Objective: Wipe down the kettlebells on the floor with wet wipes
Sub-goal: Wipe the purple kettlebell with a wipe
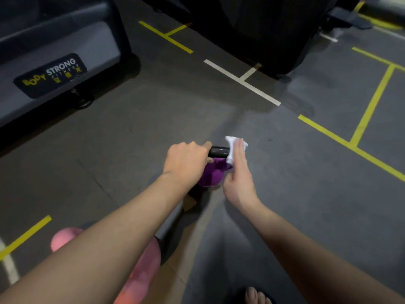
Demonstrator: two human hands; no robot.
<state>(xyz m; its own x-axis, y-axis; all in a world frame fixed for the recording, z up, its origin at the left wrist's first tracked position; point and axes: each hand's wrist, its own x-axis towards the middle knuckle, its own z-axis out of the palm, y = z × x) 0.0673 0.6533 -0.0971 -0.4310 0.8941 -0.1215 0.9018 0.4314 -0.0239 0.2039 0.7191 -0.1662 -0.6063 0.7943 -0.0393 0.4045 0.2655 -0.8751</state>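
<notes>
— Which one are you on, and where is it?
— The rounded purple kettlebell (211,175) with the glossy black handle (219,152). It stands on the grey floor (153,128) straight ahead, between my hands.
— How will it handle?
— Heavy and rigid, I'd judge. The handle is the place to take it, though that shiny bar looks slick once damp. My left hand (186,163) curls round its left end to steady it. The thin white wet wipe (231,142) is limp and light. My right hand (238,178) lays it over the bar's right end, fingers (237,154) straight and pressed together. I cannot tell if my thumb hooks beneath.
— Any others?
— A pale pink kettlebell (144,273), partly hidden by my left forearm.
— Any writing?
— A black label (51,74) on the grey gym machine (65,40) at far left reads "BODY STRONG FITNESS". The characters below it are too small to read.
</notes>
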